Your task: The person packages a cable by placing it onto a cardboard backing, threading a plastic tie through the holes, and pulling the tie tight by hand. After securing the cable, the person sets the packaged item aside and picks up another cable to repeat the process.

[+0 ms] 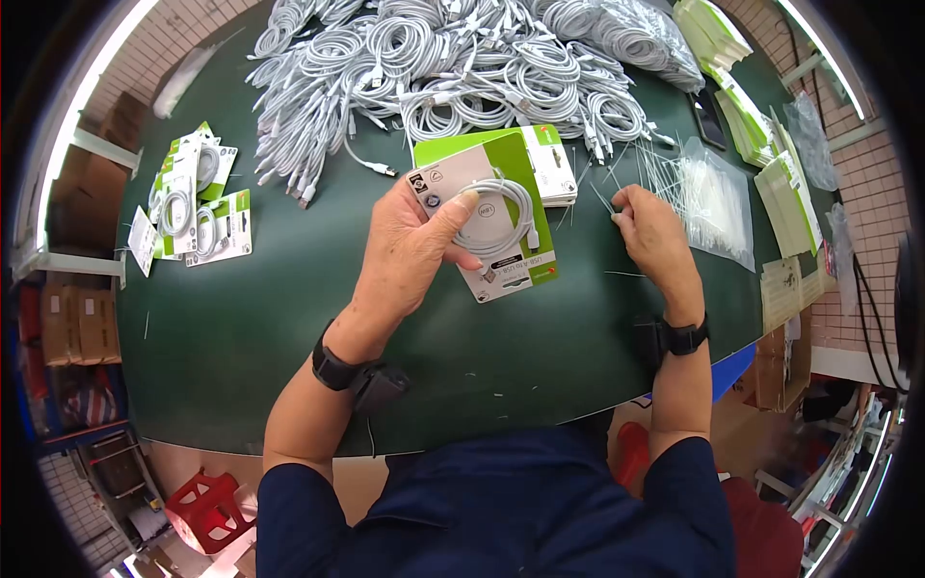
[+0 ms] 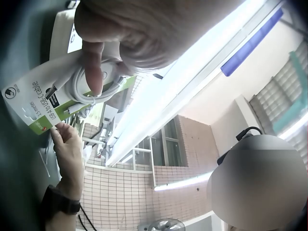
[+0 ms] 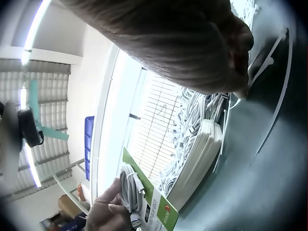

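My left hand holds a green-and-white packaging card, its thumb pressing a coiled white USB cable against the front. The card reads USB-A to USB-C, and both plugs lie near its lower part. To the right, my right hand pinches the end of a thin white cable tie between thumb and forefinger. Loose ties lie on the table by those fingertips in the right wrist view. A bag of cable ties lies just right of that hand.
A big heap of coiled white cables covers the far table. Behind the held card lies a stack of cards. Several carded cables sit at left. More card stacks line the right edge, near a phone.
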`<action>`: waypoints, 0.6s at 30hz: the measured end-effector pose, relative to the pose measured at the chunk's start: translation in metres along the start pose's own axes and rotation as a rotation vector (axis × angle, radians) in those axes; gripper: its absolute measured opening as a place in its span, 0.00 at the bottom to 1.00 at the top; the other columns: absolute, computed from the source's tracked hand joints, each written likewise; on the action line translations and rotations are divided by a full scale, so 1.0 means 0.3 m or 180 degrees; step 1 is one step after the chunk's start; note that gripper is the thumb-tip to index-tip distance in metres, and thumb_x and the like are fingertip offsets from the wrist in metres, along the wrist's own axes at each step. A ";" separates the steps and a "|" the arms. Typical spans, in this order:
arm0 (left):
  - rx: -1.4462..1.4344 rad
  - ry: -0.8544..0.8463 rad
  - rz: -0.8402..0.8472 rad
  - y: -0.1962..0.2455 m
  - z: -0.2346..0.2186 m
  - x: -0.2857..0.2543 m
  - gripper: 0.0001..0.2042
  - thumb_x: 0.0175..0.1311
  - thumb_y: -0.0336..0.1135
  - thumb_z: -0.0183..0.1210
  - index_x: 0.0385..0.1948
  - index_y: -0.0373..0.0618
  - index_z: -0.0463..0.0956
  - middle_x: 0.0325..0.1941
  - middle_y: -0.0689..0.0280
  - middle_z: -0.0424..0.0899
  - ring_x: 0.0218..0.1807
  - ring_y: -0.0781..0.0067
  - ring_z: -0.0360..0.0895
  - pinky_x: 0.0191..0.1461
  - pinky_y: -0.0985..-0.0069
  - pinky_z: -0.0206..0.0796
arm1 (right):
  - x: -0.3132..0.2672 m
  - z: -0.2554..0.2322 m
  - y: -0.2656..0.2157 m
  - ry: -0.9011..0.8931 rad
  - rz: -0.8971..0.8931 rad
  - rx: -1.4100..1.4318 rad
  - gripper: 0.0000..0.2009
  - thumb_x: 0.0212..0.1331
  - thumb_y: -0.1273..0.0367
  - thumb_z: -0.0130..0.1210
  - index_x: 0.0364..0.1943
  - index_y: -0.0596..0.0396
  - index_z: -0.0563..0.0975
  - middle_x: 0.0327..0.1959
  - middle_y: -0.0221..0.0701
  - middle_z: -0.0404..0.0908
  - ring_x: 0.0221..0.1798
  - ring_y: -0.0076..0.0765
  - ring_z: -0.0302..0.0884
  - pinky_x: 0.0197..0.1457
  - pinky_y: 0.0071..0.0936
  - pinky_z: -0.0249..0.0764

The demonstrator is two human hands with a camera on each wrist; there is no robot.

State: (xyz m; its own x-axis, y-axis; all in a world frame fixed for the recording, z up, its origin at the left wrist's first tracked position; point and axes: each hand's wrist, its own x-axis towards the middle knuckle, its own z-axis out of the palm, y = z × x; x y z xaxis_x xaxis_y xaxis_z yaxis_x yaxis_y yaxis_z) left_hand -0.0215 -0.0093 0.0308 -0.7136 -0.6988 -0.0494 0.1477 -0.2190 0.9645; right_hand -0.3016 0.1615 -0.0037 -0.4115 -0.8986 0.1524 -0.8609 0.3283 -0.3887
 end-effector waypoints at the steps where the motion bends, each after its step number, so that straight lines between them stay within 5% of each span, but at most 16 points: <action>1: 0.0010 -0.0001 0.0014 0.003 0.001 0.001 0.17 0.76 0.32 0.61 0.59 0.32 0.75 0.51 0.57 0.87 0.45 0.72 0.88 0.30 0.80 0.84 | -0.002 0.007 0.005 0.0033 0.0031 -0.0014 0.09 0.62 0.71 0.64 0.43 0.60 0.80 0.39 0.45 0.85 0.44 0.55 0.84 0.47 0.48 0.78; 6: 0.0057 0.0117 0.0137 0.036 0.008 -0.018 0.16 0.75 0.32 0.62 0.56 0.30 0.74 0.50 0.56 0.87 0.45 0.71 0.88 0.31 0.80 0.84 | -0.010 -0.027 -0.050 0.0090 0.0218 -0.0054 0.09 0.60 0.70 0.65 0.40 0.60 0.82 0.34 0.43 0.84 0.39 0.51 0.83 0.45 0.43 0.78; 9: 0.0135 0.0088 0.0294 0.055 0.013 -0.028 0.14 0.75 0.31 0.62 0.53 0.30 0.74 0.49 0.55 0.87 0.43 0.71 0.88 0.31 0.80 0.84 | -0.001 -0.019 -0.016 -0.0342 0.0209 -0.0015 0.08 0.60 0.69 0.66 0.37 0.61 0.82 0.36 0.45 0.85 0.40 0.54 0.83 0.46 0.44 0.78; 18: 0.0444 -0.0347 0.0341 0.059 0.050 -0.085 0.09 0.74 0.26 0.62 0.49 0.35 0.73 0.47 0.56 0.87 0.44 0.72 0.86 0.39 0.77 0.84 | -0.005 -0.016 -0.035 0.0201 0.0052 0.0283 0.07 0.61 0.70 0.65 0.33 0.60 0.81 0.31 0.43 0.84 0.37 0.56 0.82 0.43 0.46 0.77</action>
State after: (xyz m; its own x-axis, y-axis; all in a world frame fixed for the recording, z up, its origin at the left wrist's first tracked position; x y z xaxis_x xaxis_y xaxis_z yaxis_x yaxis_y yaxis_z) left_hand -0.0111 0.0148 0.0530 -0.7700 -0.6335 0.0763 0.1358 -0.0459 0.9897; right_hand -0.2934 0.1609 0.0043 -0.4458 -0.8722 0.2012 -0.8251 0.3133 -0.4702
